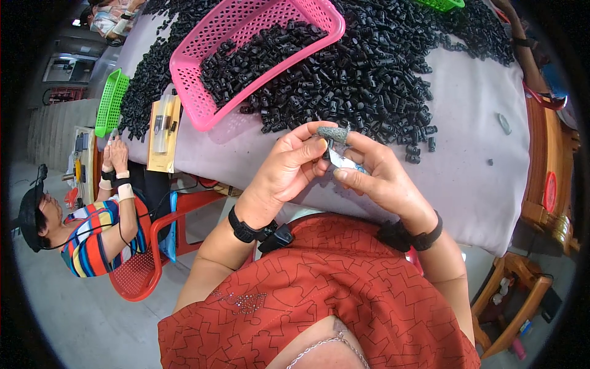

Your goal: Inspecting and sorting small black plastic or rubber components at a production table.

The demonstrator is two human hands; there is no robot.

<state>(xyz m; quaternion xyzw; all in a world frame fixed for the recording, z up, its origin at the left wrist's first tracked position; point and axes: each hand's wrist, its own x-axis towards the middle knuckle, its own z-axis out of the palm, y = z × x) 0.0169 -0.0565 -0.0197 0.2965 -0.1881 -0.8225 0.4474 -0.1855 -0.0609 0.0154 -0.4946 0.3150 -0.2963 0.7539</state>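
Just in front of my body, my left hand (290,161) pinches a small black plastic part (328,147) between thumb and fingers; most of it is hidden. A grey speckled sleeve (332,133) sits at the tip of my left index finger. My right hand (382,178) is closed on a small white, pointed blade-like tool (345,162) with blue marks. Its pointed end meets the black part, or nearly so; I cannot tell whether they touch. Beyond my hands lies a big heap of similar black parts (344,92).
A pink basket (195,107) stands tilted on the heap, with black parts inside. At the left are a green basket (110,101) and a tan board (163,157) with a clear packet. A person in stripes (107,237) sits on a red chair (138,277). A wooden stool (513,301) stands right.
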